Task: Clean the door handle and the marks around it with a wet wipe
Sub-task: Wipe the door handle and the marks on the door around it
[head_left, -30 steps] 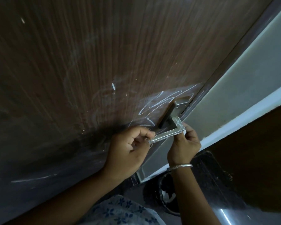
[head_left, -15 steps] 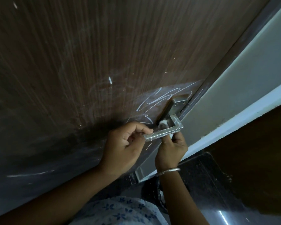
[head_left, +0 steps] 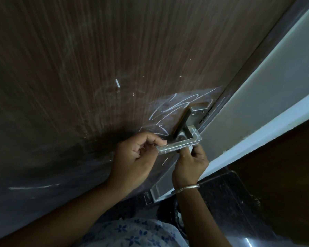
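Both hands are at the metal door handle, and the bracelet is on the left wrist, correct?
Not quite: the head view shows the bracelet on the right wrist. The left hand and right hand are indeed both at the metal door handle.

Scene dim overall, colours muted. Brightest zone is the pale wall strip point(head_left: 268, 97) at right; the dark wood door point(head_left: 78, 68) falls off to near black toward the lower left. A soft shadow patch lies on the door just left of the left hand point(head_left: 134, 157). Small specular glare on the glossy floor point(head_left: 247, 241) at the bottom right. Wide-angle bowing bends the door edge and grain lines. Fine detail soft; mild smearing toward the edges.
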